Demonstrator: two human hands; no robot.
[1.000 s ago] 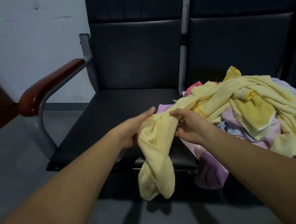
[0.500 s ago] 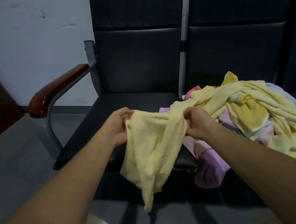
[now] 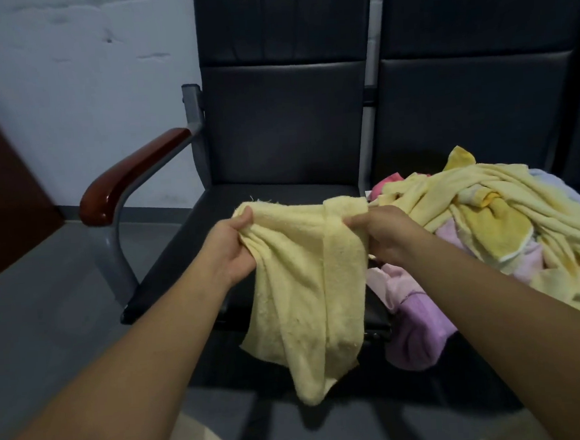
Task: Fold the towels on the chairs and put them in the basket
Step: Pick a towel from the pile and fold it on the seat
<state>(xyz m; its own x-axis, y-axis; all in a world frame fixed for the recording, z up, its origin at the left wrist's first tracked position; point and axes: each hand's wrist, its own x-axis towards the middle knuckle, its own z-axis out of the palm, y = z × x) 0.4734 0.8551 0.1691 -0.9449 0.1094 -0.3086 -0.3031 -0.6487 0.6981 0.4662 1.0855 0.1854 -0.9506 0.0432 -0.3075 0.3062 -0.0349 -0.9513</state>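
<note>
Floor (image 3: 47, 305) spreads grey at the far left, beside the wooden armrest (image 3: 131, 176) of the left chair (image 3: 285, 124). Over that seat's front edge, the left hand (image 3: 230, 248) grips one top corner of the pale yellow towel (image 3: 307, 287), fingers curled round the cloth. The towel's upper edge runs across to the right hand (image 3: 382, 234), which pinches the other end; the rest hangs below the seat edge. Rightward, a pile of towels (image 3: 508, 218) covers the right chair (image 3: 472, 104), a purple towel (image 3: 416, 334) draping over its front.
</note>
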